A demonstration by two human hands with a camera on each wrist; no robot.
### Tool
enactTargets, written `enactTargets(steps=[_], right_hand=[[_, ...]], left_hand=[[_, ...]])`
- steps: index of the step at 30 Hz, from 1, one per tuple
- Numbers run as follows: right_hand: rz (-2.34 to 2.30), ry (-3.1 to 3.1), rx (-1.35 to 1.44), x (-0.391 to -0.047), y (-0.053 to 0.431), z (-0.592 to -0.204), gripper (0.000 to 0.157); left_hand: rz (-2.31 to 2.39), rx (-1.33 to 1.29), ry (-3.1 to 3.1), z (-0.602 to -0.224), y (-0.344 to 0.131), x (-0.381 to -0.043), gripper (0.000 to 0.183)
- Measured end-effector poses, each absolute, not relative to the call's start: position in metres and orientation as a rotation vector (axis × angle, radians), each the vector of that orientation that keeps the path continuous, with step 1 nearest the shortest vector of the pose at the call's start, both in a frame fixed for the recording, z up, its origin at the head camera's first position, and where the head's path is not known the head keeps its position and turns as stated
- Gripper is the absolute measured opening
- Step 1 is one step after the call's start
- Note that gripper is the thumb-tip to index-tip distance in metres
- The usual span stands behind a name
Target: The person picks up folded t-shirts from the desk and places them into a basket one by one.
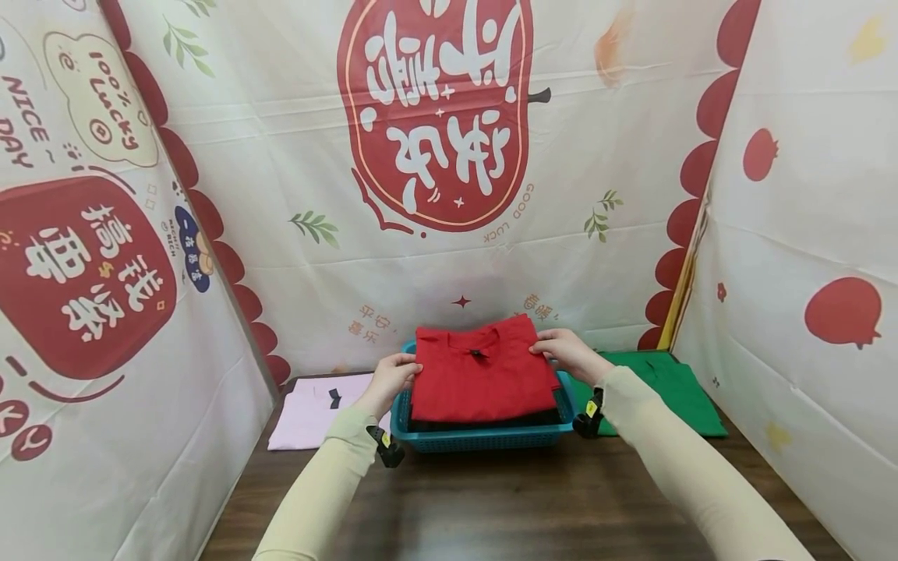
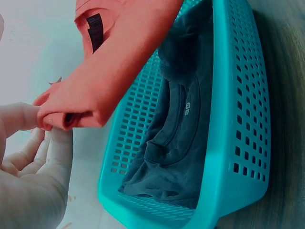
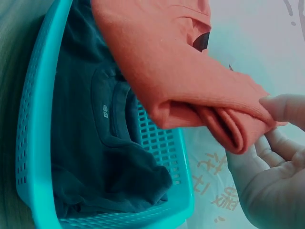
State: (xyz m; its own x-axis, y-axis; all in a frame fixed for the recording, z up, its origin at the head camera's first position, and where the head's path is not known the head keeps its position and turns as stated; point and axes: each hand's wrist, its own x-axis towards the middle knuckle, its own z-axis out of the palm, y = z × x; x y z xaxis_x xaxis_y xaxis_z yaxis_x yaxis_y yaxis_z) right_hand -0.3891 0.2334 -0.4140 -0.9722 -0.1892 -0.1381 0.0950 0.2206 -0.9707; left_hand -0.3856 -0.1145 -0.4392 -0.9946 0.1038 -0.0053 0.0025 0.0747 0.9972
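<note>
A folded red T-shirt point(image 1: 484, 382) with a dark neck label is held up over a blue plastic basket point(image 1: 484, 442). My left hand point(image 1: 393, 380) pinches its left edge between thumb and fingers, as the left wrist view shows close up. On the opposite edge my right hand point(image 1: 571, 354) pinches the folded layers, thumb on top. Inside the basket lies a folded black T-shirt point(image 2: 174, 138), seen in both wrist views below the red one. The red shirt stands apart from it at the edges seen there.
A folded pink T-shirt point(image 1: 302, 421) lies on the wooden table point(image 1: 519, 506) left of the basket. To the right lies a folded green T-shirt point(image 1: 673, 393). Printed cloth walls point(image 1: 266, 156) enclose the table at the back and both sides.
</note>
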Motion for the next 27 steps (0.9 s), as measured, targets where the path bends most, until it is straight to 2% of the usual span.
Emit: enactTargets(steps=[21,27], right_hand=[[-1.784,2.347,-0.075,-0.396,0.226,-0.435,0.041],[-1.748,2.369,-0.057,-0.397,0.225,-0.441,0.047]], left_hand=[[2.002,0.105,2.361,-0.457,-0.112,-0.397,0.031],[1.978,0.100,2.383,-0.465,-0.109,-0.401,0.029]])
